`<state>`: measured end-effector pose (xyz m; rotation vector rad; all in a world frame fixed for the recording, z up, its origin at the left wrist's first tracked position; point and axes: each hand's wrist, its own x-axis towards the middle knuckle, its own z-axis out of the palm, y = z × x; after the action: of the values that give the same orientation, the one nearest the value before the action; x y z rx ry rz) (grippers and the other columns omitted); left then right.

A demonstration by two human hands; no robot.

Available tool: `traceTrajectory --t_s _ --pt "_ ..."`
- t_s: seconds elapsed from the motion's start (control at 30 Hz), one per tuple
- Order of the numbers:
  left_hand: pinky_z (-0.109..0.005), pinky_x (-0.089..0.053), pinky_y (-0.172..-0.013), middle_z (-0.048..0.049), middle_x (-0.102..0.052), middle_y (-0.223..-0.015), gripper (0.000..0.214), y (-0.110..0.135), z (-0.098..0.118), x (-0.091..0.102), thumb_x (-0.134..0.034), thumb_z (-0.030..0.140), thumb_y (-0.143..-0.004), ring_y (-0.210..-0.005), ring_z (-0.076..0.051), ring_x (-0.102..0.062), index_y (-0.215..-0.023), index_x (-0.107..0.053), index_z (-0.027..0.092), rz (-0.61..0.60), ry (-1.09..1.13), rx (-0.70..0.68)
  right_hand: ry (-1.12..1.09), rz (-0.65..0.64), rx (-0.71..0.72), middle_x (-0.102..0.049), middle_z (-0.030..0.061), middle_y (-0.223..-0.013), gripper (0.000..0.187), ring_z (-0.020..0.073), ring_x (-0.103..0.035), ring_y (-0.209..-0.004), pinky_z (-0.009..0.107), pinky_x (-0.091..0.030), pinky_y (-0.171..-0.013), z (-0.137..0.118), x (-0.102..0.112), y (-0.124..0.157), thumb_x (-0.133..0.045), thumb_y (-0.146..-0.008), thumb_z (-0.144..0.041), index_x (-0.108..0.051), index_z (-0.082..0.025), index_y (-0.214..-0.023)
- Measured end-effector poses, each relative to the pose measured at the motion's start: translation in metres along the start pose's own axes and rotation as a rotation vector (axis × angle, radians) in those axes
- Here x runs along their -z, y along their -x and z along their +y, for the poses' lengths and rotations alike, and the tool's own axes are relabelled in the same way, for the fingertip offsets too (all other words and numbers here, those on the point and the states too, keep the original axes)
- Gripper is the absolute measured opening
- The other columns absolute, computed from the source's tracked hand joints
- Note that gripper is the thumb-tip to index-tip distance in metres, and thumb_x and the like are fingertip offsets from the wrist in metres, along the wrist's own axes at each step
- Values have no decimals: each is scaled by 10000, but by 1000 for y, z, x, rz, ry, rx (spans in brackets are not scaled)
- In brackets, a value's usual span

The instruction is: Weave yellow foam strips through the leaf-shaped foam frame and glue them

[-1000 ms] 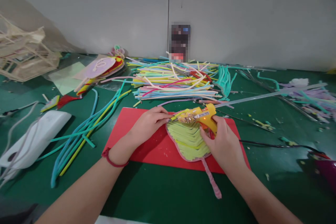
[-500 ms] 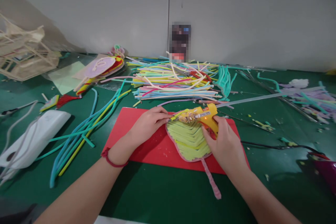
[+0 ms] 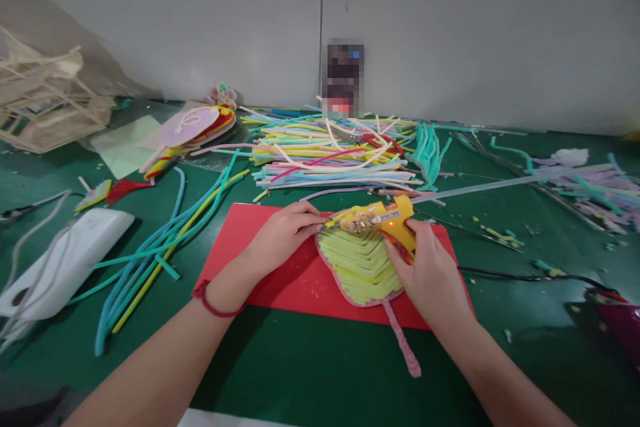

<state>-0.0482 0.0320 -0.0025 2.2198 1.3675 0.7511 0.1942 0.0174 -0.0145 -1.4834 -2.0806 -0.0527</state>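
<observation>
My right hand (image 3: 435,273) is wrapped round the handle of a yellow hot glue gun (image 3: 397,219), a long clear glue stick (image 3: 500,184) jutting from its back. The nozzle points left, over the top edge of a leaf-shaped fan (image 3: 365,270) made of yellow-green pipe cleaners with a pink rim and a pink stem (image 3: 403,339). At the fan's upper left edge, close to the nozzle, my left hand (image 3: 283,237) has its fingertips pinched together; what lies between them is hidden. Beneath the fan is a red board (image 3: 290,283).
Behind the board lies a heap of coloured pipe cleaners (image 3: 330,160) with red-handled scissors (image 3: 383,143). Loose blue and yellow pipe cleaners (image 3: 150,267) and a white power strip (image 3: 75,260) are at left. A black cord (image 3: 525,273) crosses the right side.
Both hands, the glue gun and the fan hold nearly the same place. Only a very slight shift of the whole view shows.
</observation>
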Motion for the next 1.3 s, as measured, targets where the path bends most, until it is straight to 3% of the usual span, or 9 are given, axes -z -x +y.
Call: traceTrajectory --t_s 0.93,1.3 --pt "-266 -489 -762 -45 -613 -891 230 0 3 1 -454 231 -847 -844 -132 -577 -956 -654 200 12 -27 -9 -11 -22 -22 -601 111 -884 286 224 -594 -796 324 -474 -635 0 5 -1 -415 -845 -387 -475 -165 -1014" --pt "-259 -485 -745 -40 -599 -910 229 1 7 -1 -458 283 -847 -838 -130 -571 -963 -637 199 16 -109 -17 -98 -51 -308 -608 96 -886 492 216 -582 -732 309 -446 -579 13 10 -5 -530 -700 -582 -478 -183 -982"
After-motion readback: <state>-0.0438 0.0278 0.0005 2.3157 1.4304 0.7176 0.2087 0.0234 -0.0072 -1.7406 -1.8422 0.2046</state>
